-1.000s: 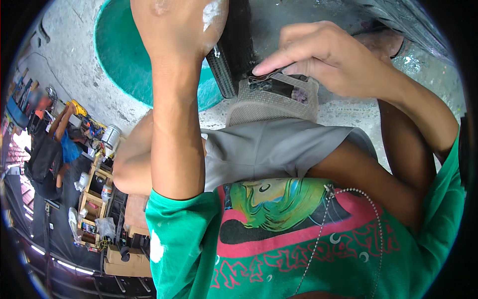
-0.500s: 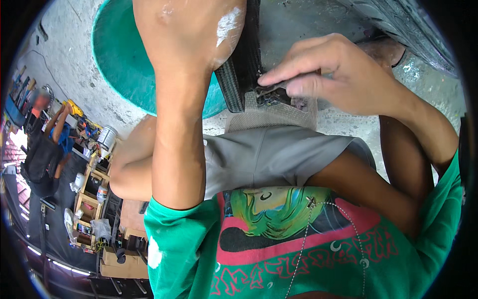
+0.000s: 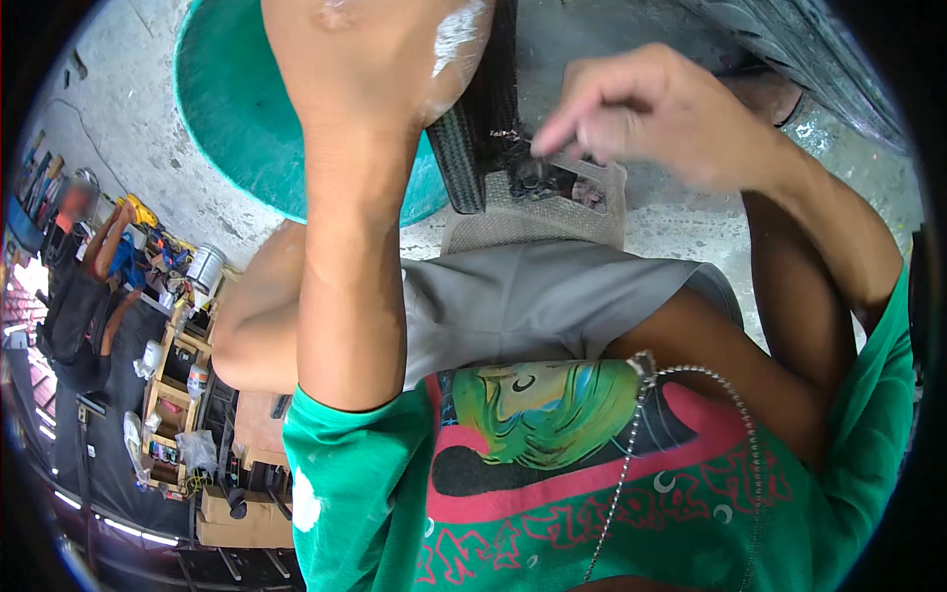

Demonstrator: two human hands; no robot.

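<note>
My left hand [image 3: 380, 59] reaches up to the top edge, its back toward me; its fingers are out of view. White smears mark its skin. Beside and partly behind it stands a long black part [image 3: 459, 163] with a woven, carbon-like pattern. My right hand [image 3: 641, 118] hovers just right of that part's lower end, blurred. Its fingers are curled in toward the thumb, and anything between them is hidden. Below them lies a grey mesh piece [image 3: 533, 227] with small dark bits [image 3: 533, 183] on it, near my lap.
A large green basin [image 3: 232, 109] stands on the concrete floor at left. A tyre [image 3: 814, 64] is at the upper right. Farther left, another person [image 3: 84, 306] is near wooden shelves [image 3: 178, 395] with cans and tools. A cardboard box [image 3: 247, 518] lies below.
My right hand has lifted slightly up, off the dark bits on the mesh piece, and its fingers have curled in. My left hand has hardly moved.
</note>
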